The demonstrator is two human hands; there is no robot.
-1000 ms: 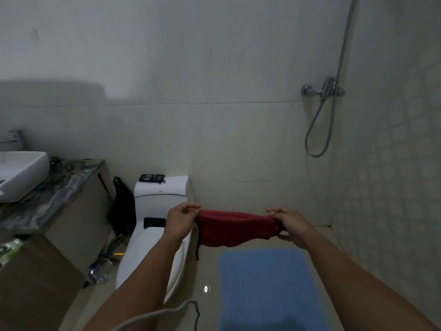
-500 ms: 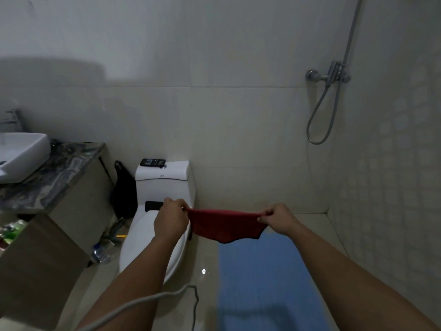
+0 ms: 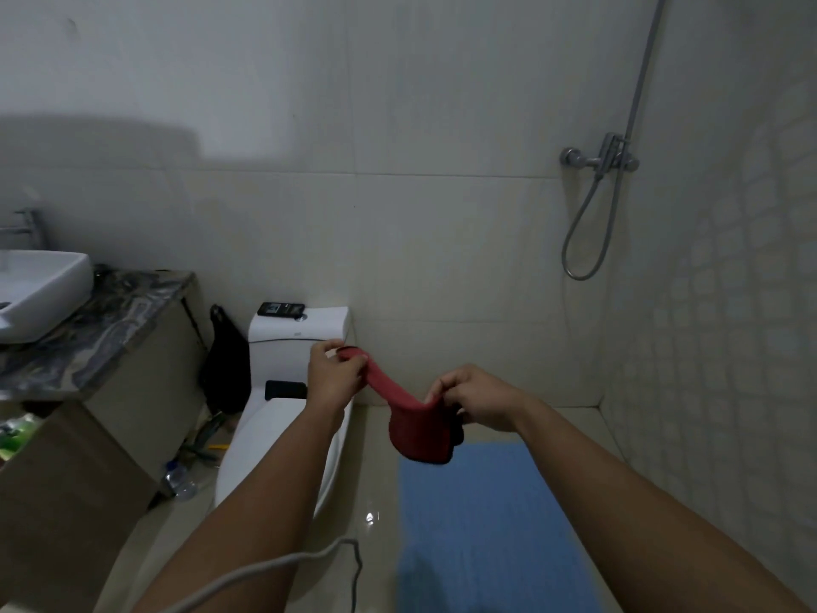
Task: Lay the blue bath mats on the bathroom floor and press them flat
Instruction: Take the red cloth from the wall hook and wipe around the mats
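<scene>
Hands grip one soft red cloth: left hand pinching its upper end, right hand its sagging fold; below them lies a flat, textured blue bath mat.

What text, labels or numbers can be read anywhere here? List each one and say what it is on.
None can be read.
Toilet tank: a small grey mark on the front, too small to read.
Black device on the tank: a pale patch on top, too blurred to read.
Bottle on the floor: no label readable.
Red cloth, blue mat, sink: no writing visible.
</scene>
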